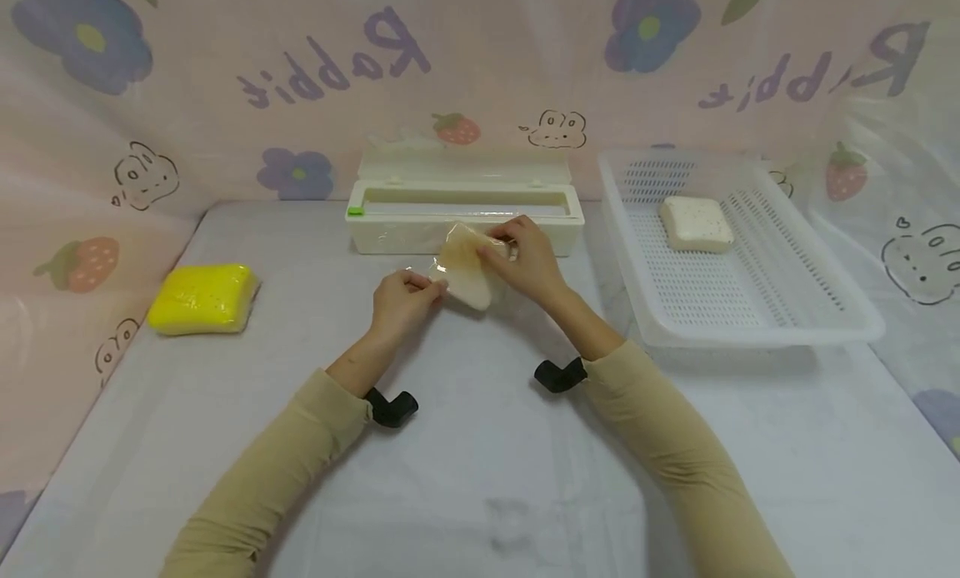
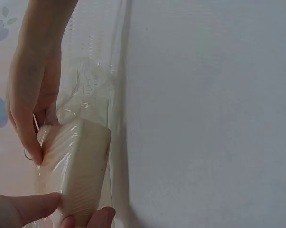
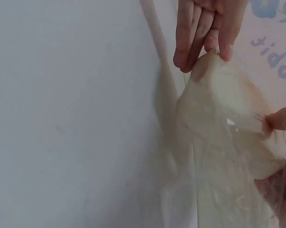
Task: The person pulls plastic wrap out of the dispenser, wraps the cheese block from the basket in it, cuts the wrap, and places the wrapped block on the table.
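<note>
Between both hands is a cream-coloured block (image 1: pixel 467 271) with a brownish face, wrapped in shiny cling film (image 3: pixel 230 122). It is held tilted in front of a white cling film dispenser (image 1: pixel 465 235) whose lid stands raised. My left hand (image 1: pixel 405 301) pinches the block's near left corner between thumb and fingers. On the other side my right hand (image 1: pixel 529 260) grips the upper right edge, its thumb on the brownish face. Loose film (image 2: pixel 88 78) trails off the block beside the right hand in the left wrist view.
A yellow block (image 1: pixel 202 300) wrapped in film lies at the left of the table. To the right stands a white perforated basket (image 1: pixel 637 311) holding a speckled white block (image 1: pixel 696 224). A patterned sheet (image 1: pixel 480 70) hangs behind the table (image 1: pixel 450 478).
</note>
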`<state>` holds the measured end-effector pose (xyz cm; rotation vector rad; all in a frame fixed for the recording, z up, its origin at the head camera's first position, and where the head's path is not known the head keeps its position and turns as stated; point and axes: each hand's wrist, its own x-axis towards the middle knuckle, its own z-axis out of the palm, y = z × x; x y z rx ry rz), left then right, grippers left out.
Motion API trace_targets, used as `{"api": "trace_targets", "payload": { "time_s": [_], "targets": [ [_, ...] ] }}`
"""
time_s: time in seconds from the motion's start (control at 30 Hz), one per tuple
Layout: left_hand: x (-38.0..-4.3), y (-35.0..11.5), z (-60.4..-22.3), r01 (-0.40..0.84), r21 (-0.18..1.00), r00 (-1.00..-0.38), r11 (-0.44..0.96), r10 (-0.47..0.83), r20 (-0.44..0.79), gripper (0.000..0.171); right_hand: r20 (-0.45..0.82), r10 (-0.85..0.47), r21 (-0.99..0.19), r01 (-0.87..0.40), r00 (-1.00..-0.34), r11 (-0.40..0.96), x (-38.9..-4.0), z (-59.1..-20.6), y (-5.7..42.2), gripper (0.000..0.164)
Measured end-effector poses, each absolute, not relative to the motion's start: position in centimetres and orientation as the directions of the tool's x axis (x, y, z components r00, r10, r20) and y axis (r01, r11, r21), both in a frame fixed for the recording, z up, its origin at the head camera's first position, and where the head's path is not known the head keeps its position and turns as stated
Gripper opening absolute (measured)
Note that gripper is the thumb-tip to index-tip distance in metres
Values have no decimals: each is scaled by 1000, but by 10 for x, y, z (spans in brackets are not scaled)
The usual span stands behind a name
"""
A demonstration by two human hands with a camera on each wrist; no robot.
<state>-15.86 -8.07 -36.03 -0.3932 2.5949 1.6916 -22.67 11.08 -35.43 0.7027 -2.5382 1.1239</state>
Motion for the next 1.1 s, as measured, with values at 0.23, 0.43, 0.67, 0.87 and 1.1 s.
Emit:
{"api": "trace_targets", "payload": {
  "time_s": [0.23,0.43,0.67,0.87,1.1],
  "targets": [
    [-155,-86,-356,-170,926,-971,337,-216,-100,28,208,-247,-783,-312,-947,539,-207,-354,119,31],
    [-158,-91,-355,-149,950,-978,274,-181,-101,29,87,-233,-792,-209,-969,574,-189,-352,126,32],
    [-153,-95,-351,-138,943,-985,302,-140,-99,27,-27,-305,-808,-159,-952,567,-175,-356,133,34],
    [-149,-97,-351,-183,897,-983,402,-92,-159,27,-95,-334,-800,-127,-938,586,-165,-362,139,33],
    [-152,-99,-360,-199,855,-978,478,-47,-202,30,-137,-348,-810,-97,-927,578,-157,-369,140,29]
  ]
}}
